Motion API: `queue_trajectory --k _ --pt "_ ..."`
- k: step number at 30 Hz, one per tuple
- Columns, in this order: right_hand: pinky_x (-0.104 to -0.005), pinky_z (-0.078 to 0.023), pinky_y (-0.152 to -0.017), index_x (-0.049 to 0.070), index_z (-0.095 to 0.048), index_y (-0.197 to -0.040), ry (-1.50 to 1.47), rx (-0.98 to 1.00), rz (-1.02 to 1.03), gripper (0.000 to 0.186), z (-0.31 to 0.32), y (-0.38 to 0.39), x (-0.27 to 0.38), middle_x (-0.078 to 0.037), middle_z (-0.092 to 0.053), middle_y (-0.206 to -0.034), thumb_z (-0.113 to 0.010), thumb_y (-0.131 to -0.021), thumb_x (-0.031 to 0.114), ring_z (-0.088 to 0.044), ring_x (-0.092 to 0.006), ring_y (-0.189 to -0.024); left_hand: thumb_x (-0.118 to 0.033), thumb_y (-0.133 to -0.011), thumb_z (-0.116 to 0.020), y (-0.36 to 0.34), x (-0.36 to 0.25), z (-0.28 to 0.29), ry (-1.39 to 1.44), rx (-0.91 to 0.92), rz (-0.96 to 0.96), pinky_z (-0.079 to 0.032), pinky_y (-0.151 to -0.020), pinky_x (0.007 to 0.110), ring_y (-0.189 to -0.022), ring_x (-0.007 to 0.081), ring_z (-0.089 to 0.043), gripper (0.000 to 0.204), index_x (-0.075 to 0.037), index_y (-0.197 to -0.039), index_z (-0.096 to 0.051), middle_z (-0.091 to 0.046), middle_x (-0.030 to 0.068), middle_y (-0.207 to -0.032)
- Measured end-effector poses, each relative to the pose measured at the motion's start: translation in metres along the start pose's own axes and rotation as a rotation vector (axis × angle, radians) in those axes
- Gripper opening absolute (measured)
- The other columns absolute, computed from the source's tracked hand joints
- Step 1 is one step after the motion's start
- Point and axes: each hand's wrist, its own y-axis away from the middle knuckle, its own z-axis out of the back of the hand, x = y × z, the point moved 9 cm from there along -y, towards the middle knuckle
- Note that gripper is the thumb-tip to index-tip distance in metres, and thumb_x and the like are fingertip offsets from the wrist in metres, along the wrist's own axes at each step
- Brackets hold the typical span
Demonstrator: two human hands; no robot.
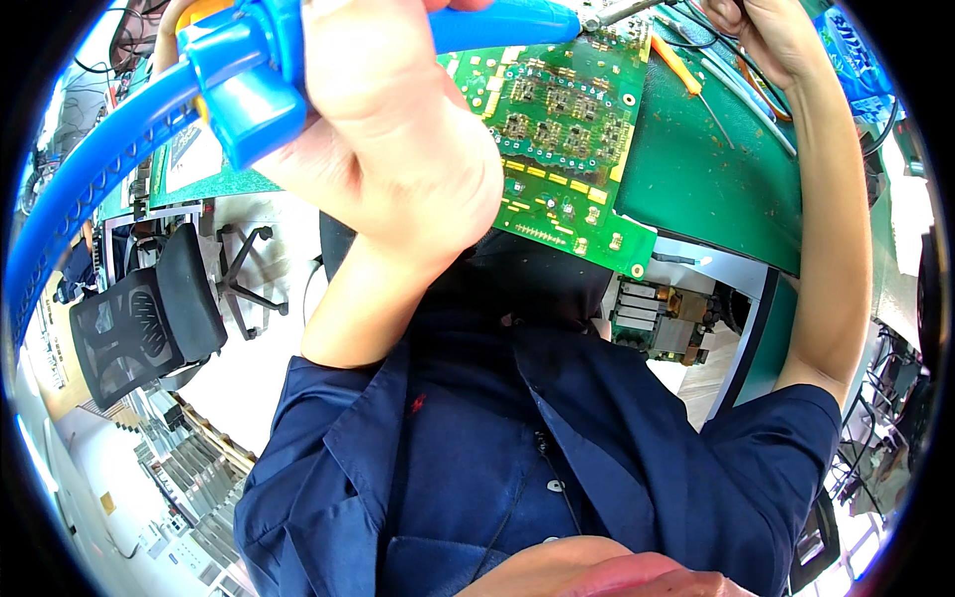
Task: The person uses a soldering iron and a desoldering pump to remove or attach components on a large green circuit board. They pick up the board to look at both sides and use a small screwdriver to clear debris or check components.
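My left hand point(403, 129) is raised close to the camera, its fingers wrapped round a tool with a tapering blue body point(507, 25). The tool's narrow end points right, close to a grey metal rod point(622, 12) over the board. Below lies a large green circuit board point(582, 214) with rows of small parts and gold pads; its near edge reaches past the bench edge. My right hand point(761, 35) is at the upper right beyond the board, fingers curled together; what they hold is cut off by the top edge.
A green bench mat point(701, 199) carries an orange-handled tool point(676, 65) with a thin shaft, plus cables. A blue plastic package point(856, 60) is at the far right. Below the bench sits another board assembly point(662, 318). A black mesh chair point(154, 318) stands left; a blue slotted strap point(95, 174) curves nearby.
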Motion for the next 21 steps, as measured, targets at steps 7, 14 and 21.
queue_trajectory --k 7,14,21 --pt "-0.0225 -0.035 -0.04 0.006 -0.055 -0.076 -0.004 0.048 -0.098 0.013 0.006 -0.004 -0.008 0.001 -0.049 -0.05 -0.061 -0.084 0.014 -0.043 -0.0072 -0.04 -0.019 -0.095 -0.045 0.004 0.002 -0.006 -0.013 -0.004 -0.013 -0.046 -0.078 0.046 -0.076 0.0232 -0.055 0.01 -0.011 -0.1 -0.043 -0.054 0.0086 -0.08" --pt "-0.0226 -0.035 -0.041 0.008 -0.053 -0.074 0.018 -0.005 -0.039 0.015 0.005 -0.002 -0.003 0.001 -0.048 -0.051 -0.06 -0.085 0.015 -0.043 -0.0067 -0.041 -0.018 -0.095 -0.045 0.003 0.004 -0.005 -0.032 -0.001 -0.027 -0.047 -0.076 0.046 -0.073 0.0232 -0.055 0.011 -0.012 -0.102 -0.04 -0.054 0.009 -0.078" --pt "-0.0224 -0.036 -0.043 0.009 -0.052 -0.075 0.044 0.02 -0.092 0.014 0.0 -0.005 -0.005 0.002 -0.05 -0.055 -0.059 -0.085 0.014 -0.045 -0.0058 -0.044 -0.017 -0.095 -0.046 0.005 0.001 -0.005 -0.054 0.004 -0.043 -0.048 -0.073 0.046 -0.07 0.0232 -0.056 0.014 -0.012 -0.105 -0.037 -0.053 0.0094 -0.075"
